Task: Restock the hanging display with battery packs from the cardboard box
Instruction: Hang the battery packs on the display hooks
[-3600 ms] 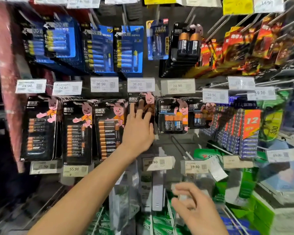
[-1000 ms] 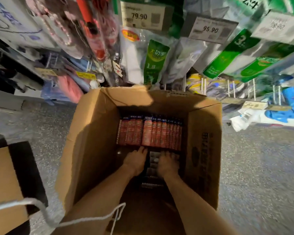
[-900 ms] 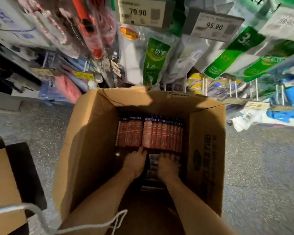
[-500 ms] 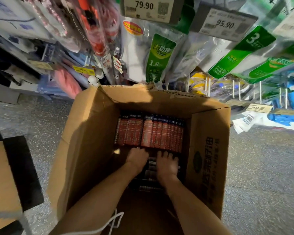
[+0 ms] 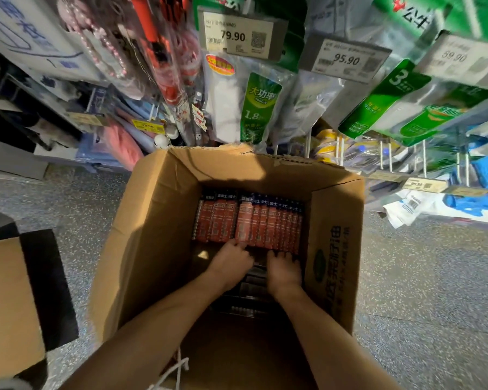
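Both hands inside cardboard box (image 5: 164,220): left hand (image 5: 231,261) and right hand (image 5: 283,270) (fingers curled; grip indeterminate) touch upright battery packs (image 5: 248,220), near edge.

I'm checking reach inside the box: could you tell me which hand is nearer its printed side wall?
Right. The right hand sits just beside the printed side wall; the left hand is farther, across the packs.
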The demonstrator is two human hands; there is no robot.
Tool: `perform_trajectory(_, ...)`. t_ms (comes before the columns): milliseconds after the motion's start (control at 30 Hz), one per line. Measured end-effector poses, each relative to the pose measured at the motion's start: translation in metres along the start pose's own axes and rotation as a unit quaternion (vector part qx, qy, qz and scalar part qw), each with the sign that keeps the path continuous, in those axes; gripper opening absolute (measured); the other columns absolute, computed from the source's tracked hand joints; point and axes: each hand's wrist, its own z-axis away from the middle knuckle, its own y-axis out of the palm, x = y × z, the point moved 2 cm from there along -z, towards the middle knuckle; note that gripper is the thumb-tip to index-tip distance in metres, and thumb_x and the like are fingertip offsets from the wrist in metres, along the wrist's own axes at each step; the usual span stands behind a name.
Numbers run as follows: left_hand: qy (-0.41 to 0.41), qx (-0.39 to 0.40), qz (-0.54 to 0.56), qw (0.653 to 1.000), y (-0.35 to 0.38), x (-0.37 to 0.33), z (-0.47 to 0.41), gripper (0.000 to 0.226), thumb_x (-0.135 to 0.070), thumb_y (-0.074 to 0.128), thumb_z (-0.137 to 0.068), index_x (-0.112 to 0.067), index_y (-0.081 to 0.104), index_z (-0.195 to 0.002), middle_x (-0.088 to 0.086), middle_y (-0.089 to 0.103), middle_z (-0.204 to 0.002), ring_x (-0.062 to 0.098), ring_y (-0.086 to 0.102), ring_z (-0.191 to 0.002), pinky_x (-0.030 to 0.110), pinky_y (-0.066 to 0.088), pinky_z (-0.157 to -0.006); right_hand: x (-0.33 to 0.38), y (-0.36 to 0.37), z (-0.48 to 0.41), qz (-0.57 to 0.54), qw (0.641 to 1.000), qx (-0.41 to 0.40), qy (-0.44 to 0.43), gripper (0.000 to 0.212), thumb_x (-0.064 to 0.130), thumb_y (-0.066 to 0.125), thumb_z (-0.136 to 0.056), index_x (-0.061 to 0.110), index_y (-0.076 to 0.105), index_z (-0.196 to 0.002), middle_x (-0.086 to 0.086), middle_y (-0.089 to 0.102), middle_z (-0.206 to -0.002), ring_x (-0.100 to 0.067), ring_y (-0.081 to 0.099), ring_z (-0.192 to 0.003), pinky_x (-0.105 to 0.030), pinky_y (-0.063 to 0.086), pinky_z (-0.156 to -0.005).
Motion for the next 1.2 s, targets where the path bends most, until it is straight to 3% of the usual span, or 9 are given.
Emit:
perform_trajectory(133,0.052,-0.043,-0.032,0.997,-0.028,0.011,0.026,0.013,-0.016,0.062,-0.091,-0.015,0.072,-0.099,0.007,0.075,-0.102,0.029,0.059,-0.115,0.045,0.046,-0.096,-0.007,-0.029,0.0,-0.157,0.987,-0.034,0.014,0.024,0.008,0.046,-0.1,0.015,0.067,-0.111,-0.01,0.066,-0.118,-0.028,0.063,-0.106,-0.036,0.054,-0.088)
perform_trajectory(233,0.075,-0.108,-0.055,0.99,-0.048,0.031,0.05,0.015,-0.023,0.067,-0.088,-0.017,0.074,-0.099,0.005,0.076,-0.101,0.026,0.063,-0.109,0.044,0.048,-0.093,-0.004,-0.05,-0.002,-0.364,0.931,0.031,0.002,0.023,0.001,0.05,-0.093,0.017,0.063,-0.085,-0.004,0.064,-0.097,-0.023,0.06,-0.094,-0.03,0.048,-0.077)
perform_trajectory(367,0.098,-0.232,-0.074,0.965,-0.063,0.063,0.073,0.02,-0.03,0.069,-0.088,-0.021,0.075,-0.104,-0.001,0.077,-0.1,0.02,0.066,-0.104,0.039,0.049,-0.088,0.008,-0.064,0.006,-0.596,0.797,0.101,-0.009,0.035,-0.008,0.041,-0.087,0.007,0.07,-0.1,-0.01,0.066,-0.106,-0.025,0.058,-0.099,-0.031,0.048,-0.084)
perform_trajectory(533,0.093,-0.371,-0.048,0.923,-0.083,0.07,0.102,0.021,-0.024,0.063,-0.095,-0.025,0.07,-0.114,-0.005,0.073,-0.116,0.02,0.059,-0.113,0.035,0.044,-0.091,0.014,-0.053,0.028,-0.765,0.606,0.217,-0.022,0.028,0.03,0.059,-0.098,0.006,0.07,-0.109,-0.009,0.078,-0.095,-0.017,0.075,-0.084,-0.025,0.058,-0.072)
perform_trajectory(633,0.015,-0.362,-0.008,0.932,-0.086,0.068,0.105,0.035,-0.017,0.045,-0.092,-0.026,0.076,-0.106,-0.008,0.075,-0.108,0.021,0.062,-0.109,0.037,0.037,-0.093,0.021,-0.03,0.034,-0.77,0.546,0.326,-0.039,0.072,0.061,0.065,-0.086,0.001,0.066,-0.126,-0.024,0.072,-0.115,-0.04,0.069,-0.109,-0.048,0.057,-0.092)
perform_trajectory(800,-0.195,-0.193,0.182,0.944,-0.062,0.055,0.093,0.036,-0.014,0.07,-0.087,-0.024,0.071,-0.121,-0.004,0.068,-0.13,0.022,0.058,-0.12,0.038,0.046,-0.098,0.032,-0.001,0.037,-0.808,0.524,0.268,0.01,0.051,0.04,0.079,-0.079,0.013,0.07,-0.121,-0.016,0.075,-0.111,-0.033,0.071,-0.099,-0.045,0.056,-0.089)
perform_trajectory(867,-0.273,-0.176,0.372,0.869,-0.044,0.043,0.089,0.041,-0.01,0.064,-0.092,-0.02,0.065,-0.132,-0.005,0.058,-0.141,0.018,0.053,-0.128,0.036,0.043,-0.107,0.041,0.002,0.037,-0.816,0.523,0.246,0.021,0.049,0.039,0.079,-0.082,0.015,0.069,-0.124,-0.014,0.076,-0.112,-0.032,0.072,-0.103,-0.045,0.057,-0.091)
perform_trajectory(1033,-0.435,-0.063,0.761,0.478,-0.026,0.008,0.073,0.047,-0.011,0.068,-0.089,-0.025,0.043,-0.126,0.001,0.061,-0.122,0.02,0.062,-0.107,0.04,0.053,-0.093,0.043,0.011,0.039,-0.8,0.583,0.125,0.066,0.039,0.027,0.079,-0.086,0.019,0.067,-0.122,-0.006,0.078,-0.098,-0.022,0.077,-0.084,-0.03,0.059,-0.064)
perform_trajectory(1200,-0.411,0.024,0.777,0.477,-0.007,-0.008,0.06,0.031,-0.011,0.076,-0.088,-0.016,0.056,-0.111,0.004,0.067,-0.113,0.017,0.066,-0.096,0.033,0.053,-0.076,0.033,0.025,0.037,-0.8,0.584,0.036,0.131,0.045,0.042,0.076,-0.087,0.025,0.062,-0.125,0.002,0.07,-0.11,-0.018,0.066,-0.102,-0.04,0.056,-0.091)
